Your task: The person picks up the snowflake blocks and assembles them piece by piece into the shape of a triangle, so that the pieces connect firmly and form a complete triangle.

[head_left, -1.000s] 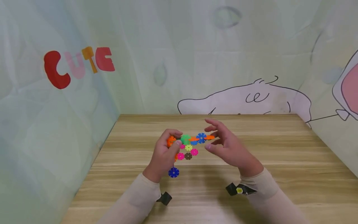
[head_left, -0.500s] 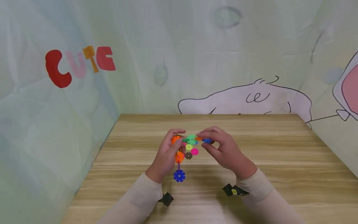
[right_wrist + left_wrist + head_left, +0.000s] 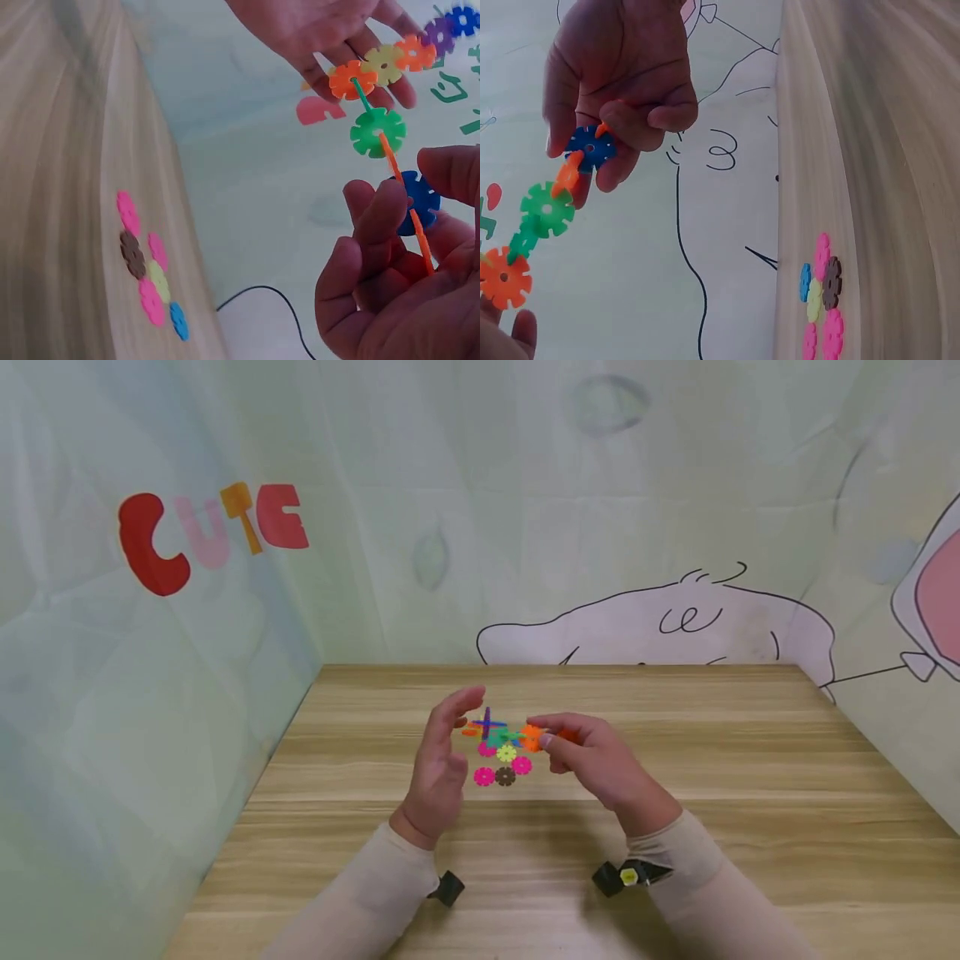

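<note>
Starting at the left wall: one run of lettering [image 3: 210,557], red, pink and orange.

Left hand [image 3: 437,768]: raised over the table [image 3: 525,893], fingers extended and apart, gripping nothing that I can see. Half a second ago it pinched the chain; the grip looks given up. Whether a fingertip brushes the chain, I cannot tell.

Chain [image 3: 498,738]: slotted plastic discs joined edge to edge, held up between the hands. By the right wrist view, its free end carries a dark blue disc [image 3: 463,21], then a purple disc [image 3: 439,36]. That end hung toward the near side before; now it lies level, beside the left fingers. The chain has been turned over and remains in one piece. Judged from this, the right hand alone now governs its position.

Loose discs, beneath: three pink ones [image 3: 484,777], one brown [image 3: 505,776], one yellow [image 3: 506,752], one light blue [image 3: 178,321]; flat on the table, closely grouped, none in hand.

Right hand [image 3: 600,760]: thumb and fingers pinching the chain's other end, around its blue disc [image 3: 426,202].
</note>
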The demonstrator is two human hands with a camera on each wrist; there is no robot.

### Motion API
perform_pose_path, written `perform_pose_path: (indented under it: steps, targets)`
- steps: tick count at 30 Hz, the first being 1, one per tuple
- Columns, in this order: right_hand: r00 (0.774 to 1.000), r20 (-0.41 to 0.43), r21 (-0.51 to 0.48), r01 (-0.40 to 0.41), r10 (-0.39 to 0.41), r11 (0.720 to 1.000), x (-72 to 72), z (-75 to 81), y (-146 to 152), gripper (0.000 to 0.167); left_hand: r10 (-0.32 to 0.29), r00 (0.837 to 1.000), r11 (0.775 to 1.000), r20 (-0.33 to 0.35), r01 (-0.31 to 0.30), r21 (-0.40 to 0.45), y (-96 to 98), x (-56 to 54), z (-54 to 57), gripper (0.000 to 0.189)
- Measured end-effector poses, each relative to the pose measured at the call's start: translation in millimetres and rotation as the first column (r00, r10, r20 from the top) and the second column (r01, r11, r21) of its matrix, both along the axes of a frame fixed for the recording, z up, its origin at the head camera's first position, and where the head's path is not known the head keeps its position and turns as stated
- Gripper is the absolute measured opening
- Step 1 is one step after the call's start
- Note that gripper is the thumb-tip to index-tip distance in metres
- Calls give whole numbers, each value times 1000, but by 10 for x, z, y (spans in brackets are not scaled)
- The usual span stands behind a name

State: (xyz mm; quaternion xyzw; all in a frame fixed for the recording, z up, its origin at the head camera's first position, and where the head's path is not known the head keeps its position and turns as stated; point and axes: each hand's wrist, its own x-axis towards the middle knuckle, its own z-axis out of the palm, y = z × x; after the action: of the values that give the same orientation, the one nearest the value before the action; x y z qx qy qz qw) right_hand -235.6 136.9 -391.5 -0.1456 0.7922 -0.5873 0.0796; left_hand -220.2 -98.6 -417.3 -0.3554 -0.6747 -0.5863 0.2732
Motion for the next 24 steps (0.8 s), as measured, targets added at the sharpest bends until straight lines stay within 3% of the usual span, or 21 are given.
perform_pose_path:
  steps: [3, 8, 14, 24]
  targets:
    - [995, 93, -60, -36, 42, 998, 2, -25, -42, 31, 20, 999, 999, -49, -21, -25, -12, -18, -1, 70]
    - [981, 146, -107, -114, 129, 988, 10, -55, -71, 31, 54, 996, 998, -69, -57, -41, -45, -36, 13, 63]
    - [964, 180, -108, -179, 196, 978, 41, -43, -102, 33, 56, 998, 998, -40, -57, -27, -55, -51, 24, 65]
    - [942, 214, -143, -233, 260, 962, 40, -60, -130, 32, 43, 996, 998, 78, -46, 43, -46, -50, 33, 57]
